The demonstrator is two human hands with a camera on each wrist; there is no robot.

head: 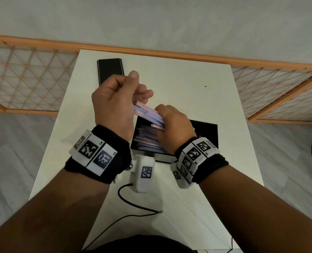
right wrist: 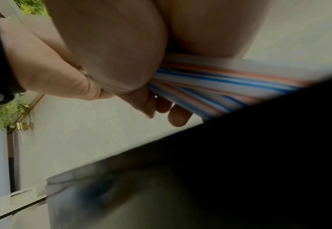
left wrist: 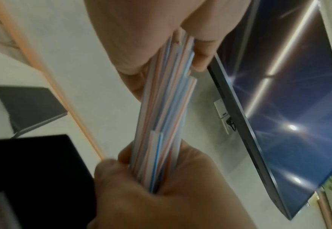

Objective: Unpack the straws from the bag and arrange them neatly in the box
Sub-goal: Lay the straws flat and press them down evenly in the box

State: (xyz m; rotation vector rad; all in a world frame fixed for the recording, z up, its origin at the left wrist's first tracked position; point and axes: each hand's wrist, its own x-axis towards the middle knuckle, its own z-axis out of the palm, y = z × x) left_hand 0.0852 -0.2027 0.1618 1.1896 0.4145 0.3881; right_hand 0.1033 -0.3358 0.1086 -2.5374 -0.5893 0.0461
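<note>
1. Straws point(head: 148, 114), a striped bundle in red, blue and white, sit in the air between my two hands, just above the open black box point(head: 204, 133).
2. My left hand point(head: 115, 101) has its fingers point(left wrist: 200, 60) curled round the far end of the bundle; in the left wrist view the tips there stand uneven, some poking out past the others.
3. My right hand point(head: 173, 125) clamps the near end, fingers point(right wrist: 179, 116) wrapped under the stripes, low over the box's rim.
4. More straws point(head: 148, 139) already lie in the box, packed roughly parallel along its left part.
5. One pale straw point(head: 157, 126) pokes out beside my right hand; I cannot tell whether it belongs to the bundle or the box.
6. The lid point(head: 110, 70) lies apart at the far side of the tabletop point(head: 188, 79). No bag that I can make out from any view.
7. Risk, as I judge it: the ragged ends catch the box wall going down, so the bundle jams or fans out crooked over the layer below.
8. If either grip loosens early, these slick tubes could slide, roll across the tabletop and drop off the edge.
9. Squeezing harder could kink them.
</note>
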